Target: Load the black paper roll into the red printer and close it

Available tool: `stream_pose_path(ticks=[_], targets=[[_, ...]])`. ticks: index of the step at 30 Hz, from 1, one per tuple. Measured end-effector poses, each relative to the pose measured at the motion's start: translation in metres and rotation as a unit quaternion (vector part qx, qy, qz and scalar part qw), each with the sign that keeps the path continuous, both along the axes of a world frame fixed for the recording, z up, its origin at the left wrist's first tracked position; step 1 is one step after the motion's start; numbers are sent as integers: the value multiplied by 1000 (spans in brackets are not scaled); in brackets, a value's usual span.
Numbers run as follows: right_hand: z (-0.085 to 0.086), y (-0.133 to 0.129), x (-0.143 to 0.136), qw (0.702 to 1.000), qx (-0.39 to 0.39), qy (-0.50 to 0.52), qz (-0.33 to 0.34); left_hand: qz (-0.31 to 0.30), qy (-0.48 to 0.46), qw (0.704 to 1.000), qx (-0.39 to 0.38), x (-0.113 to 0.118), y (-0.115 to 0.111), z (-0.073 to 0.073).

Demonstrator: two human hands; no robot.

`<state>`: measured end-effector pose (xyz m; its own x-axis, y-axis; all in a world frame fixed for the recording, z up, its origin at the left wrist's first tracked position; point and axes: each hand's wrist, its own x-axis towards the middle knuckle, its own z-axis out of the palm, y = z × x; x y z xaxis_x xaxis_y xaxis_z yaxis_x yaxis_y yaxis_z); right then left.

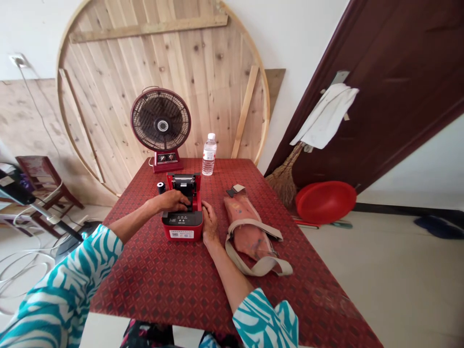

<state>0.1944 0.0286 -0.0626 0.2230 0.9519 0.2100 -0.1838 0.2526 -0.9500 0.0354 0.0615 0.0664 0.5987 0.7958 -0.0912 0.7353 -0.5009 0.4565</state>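
Observation:
On the table stands a red and black label printer (182,228) with its lid raised at the back. My left hand (173,200) reaches into its open compartment from the left; the fingertips are partly hidden inside, and I cannot make out what they touch. Against the printer's right side rests my right hand (210,223), its fingers bent along the casing. A small dark roll with a white end (161,186) sits just left of the raised lid.
The red patterned table (145,285) carries a red fan (162,125) at the back left, a water bottle (209,154) behind the printer, and an orange-red bag (248,227) with a beige strap at the right. A red basin (326,202) and a broom (284,181) are beyond the table.

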Motion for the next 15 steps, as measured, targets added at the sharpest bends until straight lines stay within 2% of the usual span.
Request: stream_pose_path(ticks=[2,3,7,9,12,15], targets=[[0,-1,1,1000,-3,-3,1,12,-51,999,7,-11,-10,3],[1,-1,1,1000,-5,-6,2,37,-71,997,24,-18,-15,4],[0,-1,2,1000,-7,-7,2,190,-102,970,116,-42,-35,1],[0,-2,2,1000,-15,-3,2,235,-104,954,155,-47,-37,-4],[0,-3,3,1000,-29,-5,7,239,-100,945,199,-45,-31,-11],[1,-3,3,999,-32,-11,6,229,-87,947,207,-36,-22,-15]])
